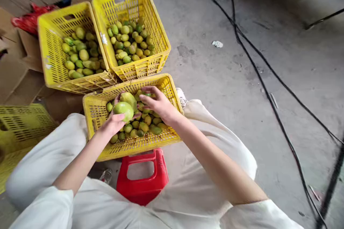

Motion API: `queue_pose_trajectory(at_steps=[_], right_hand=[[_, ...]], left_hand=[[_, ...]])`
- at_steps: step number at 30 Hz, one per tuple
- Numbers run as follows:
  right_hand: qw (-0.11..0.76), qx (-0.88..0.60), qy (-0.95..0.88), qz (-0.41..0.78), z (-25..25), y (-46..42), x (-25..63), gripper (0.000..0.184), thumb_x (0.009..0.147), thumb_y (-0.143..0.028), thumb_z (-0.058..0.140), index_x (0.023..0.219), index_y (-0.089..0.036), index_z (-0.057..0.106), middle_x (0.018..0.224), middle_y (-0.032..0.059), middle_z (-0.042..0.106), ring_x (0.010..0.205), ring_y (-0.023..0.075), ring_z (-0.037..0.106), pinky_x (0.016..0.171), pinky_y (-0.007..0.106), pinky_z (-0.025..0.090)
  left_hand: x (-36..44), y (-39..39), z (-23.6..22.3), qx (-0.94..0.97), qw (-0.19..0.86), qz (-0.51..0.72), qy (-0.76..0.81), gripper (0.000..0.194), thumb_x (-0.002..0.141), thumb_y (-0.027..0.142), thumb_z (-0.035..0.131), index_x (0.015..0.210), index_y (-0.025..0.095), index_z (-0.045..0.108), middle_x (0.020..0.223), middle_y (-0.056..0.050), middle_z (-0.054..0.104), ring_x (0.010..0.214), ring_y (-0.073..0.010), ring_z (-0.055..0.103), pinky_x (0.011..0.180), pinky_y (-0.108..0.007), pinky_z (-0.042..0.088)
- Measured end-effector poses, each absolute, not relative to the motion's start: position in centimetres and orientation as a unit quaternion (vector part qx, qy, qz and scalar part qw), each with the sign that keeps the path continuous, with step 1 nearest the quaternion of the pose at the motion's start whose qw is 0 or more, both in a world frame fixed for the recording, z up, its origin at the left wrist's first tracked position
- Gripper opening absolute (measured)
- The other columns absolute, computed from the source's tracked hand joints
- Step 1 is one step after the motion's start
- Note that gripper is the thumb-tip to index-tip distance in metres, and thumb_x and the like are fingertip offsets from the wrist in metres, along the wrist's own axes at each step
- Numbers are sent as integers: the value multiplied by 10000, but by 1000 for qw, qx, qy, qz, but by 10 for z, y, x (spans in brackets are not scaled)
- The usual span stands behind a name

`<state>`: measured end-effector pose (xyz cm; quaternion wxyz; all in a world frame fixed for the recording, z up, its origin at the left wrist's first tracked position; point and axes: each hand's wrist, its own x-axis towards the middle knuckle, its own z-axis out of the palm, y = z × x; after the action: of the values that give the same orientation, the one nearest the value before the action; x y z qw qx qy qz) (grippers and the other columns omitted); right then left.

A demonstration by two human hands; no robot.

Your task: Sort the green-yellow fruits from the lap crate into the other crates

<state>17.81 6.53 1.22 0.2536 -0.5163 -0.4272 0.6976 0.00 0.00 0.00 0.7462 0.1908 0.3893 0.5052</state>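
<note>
My left hand point(117, 120) is wrapped round two green lemons point(123, 111), one pressed beside the other, over the near yellow crate point(172, 94). Just to the right, my right hand point(158, 103) hovers with its fingers bent and apart. Its fingertips point toward the held lemons, and no fruit shows in its grasp, though the palm side is hidden. Below both hands lie many loose lemons point(143, 127), green to yellow, inside the crate between my knees.
Two more yellow crates with lemons stand behind, one at the left point(44, 53) and one at the right point(161, 39). A red stool point(123, 182) is below the near crate. Cardboard point(16, 75) lies at the left; a black cable point(258, 73) crosses the floor at the right.
</note>
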Motion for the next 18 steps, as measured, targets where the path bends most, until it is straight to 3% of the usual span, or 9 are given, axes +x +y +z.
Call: queue_pose_trajectory(at_steps=[5,9,12,14,18], right_hand=[[226,-337,-353,843,16,39,152,705,741,-499,867,1333,-283,552,1433,68,593,1248,287,637,941,435,664],[227,-380,-296,846,6,34,143,704,655,-527,915,1206,-283,553,1262,54,627,1066,258,685,716,358,688],[258,-423,-301,815,1,37,145,706,598,-484,942,1132,-284,525,1232,42,605,994,236,686,609,311,664],[289,-450,-314,784,1,40,149,696,591,-429,946,1102,-292,494,1190,28,618,952,222,686,582,291,645],[307,-465,-293,777,7,50,159,595,619,-334,924,1073,-288,543,1027,1,680,934,228,709,732,366,666]], left_hand=[[-29,-31,29,195,789,447,374,1002,657,246,806,1560,455,426,1499,3,628,1348,-347,627,1200,-594,453],[-33,-30,34,175,819,396,378,1104,648,123,726,1582,563,333,1494,43,612,1217,-275,704,1147,-622,493],[-31,-23,32,161,823,382,389,1018,653,107,728,1547,495,436,1442,18,636,1208,-266,702,1151,-632,488],[-30,-20,31,153,811,389,409,847,656,109,769,1429,398,577,1378,-6,669,1183,-266,712,1125,-596,528],[-34,-17,26,128,755,421,486,522,671,168,852,1152,250,666,1079,-33,750,971,-221,768,824,-334,665]])
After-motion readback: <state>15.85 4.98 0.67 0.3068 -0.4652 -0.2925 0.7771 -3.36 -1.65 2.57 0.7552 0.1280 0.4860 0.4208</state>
